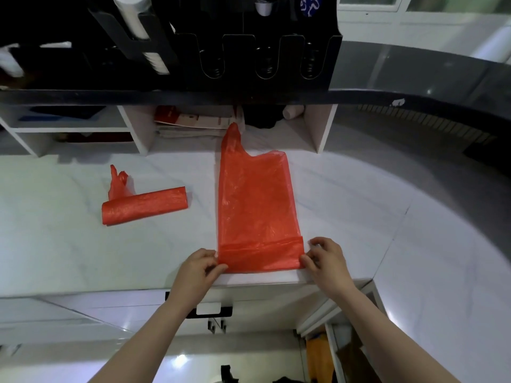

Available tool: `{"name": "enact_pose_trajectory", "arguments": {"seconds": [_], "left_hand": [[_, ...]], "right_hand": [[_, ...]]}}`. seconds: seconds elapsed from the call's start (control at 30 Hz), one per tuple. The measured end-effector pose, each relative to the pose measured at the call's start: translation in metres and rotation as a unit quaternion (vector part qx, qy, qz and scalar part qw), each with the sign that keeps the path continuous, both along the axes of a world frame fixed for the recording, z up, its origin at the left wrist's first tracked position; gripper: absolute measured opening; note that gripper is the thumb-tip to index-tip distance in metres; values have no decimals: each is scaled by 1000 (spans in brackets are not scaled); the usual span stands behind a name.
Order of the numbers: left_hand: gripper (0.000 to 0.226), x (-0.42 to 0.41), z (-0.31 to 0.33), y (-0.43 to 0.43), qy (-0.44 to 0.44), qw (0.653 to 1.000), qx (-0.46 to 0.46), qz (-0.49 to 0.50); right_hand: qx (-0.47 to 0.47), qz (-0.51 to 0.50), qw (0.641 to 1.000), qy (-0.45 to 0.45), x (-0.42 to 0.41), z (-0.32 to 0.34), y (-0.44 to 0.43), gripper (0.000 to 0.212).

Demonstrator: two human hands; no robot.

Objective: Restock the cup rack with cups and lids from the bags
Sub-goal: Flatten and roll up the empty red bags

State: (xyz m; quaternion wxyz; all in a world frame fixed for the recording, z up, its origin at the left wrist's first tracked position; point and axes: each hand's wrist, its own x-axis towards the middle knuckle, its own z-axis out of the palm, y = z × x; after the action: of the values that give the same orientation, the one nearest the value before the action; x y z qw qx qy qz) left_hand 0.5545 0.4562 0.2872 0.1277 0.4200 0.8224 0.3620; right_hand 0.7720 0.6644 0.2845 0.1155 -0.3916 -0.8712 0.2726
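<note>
Empty red plastic bag (pixel 257 200) lies flat on white worktop (pixel 359 217), near end folded over once. Left hand (pixel 200 268) and right hand (pixel 323 258) pinch fold's two corners, fingers (pixel 307 260) curled on plastic. Second red bag (pixel 143 205), already rolled, lies well left. Step seems to be tidying emptied bags; next move calls for rolling fold evenly away from body. Black cup rack (pixel 249 59) above, dim; white cup stack (pixel 132 20) in one slot, other slots hard to read. Lids not made out.
</note>
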Motion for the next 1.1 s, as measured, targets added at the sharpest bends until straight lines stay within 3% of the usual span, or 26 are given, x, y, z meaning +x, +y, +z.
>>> {"name": "enact_pose_trajectory", "arguments": {"seconds": [0.33,0.5,0.6,0.7,0.87,1.0,1.1], "left_hand": [[45,21,5,17,71,995,-21,70],[16,30,12,23,67,992,-55,96],[46,35,14,27,168,985,-25,-7],[41,41,12,33,317,934,-18,-163],[60,33,-1,35,256,924,-228,-167],[64,29,-8,31,253,913,-260,-185],[67,26,-7,31,265,913,-248,-186]], "right_hand": [[31,-26,999,-9,-5,-3,-5,23],[78,-17,996,-33,-5,-6,-6,20],[97,-13,994,-48,-6,-7,-8,19],[102,-6,993,-61,-5,-9,-7,22],[117,4,988,-100,-2,-12,-6,35],[129,-2,991,-44,-3,-9,-10,28],[136,48,989,-36,-1,-9,-17,61]]}}
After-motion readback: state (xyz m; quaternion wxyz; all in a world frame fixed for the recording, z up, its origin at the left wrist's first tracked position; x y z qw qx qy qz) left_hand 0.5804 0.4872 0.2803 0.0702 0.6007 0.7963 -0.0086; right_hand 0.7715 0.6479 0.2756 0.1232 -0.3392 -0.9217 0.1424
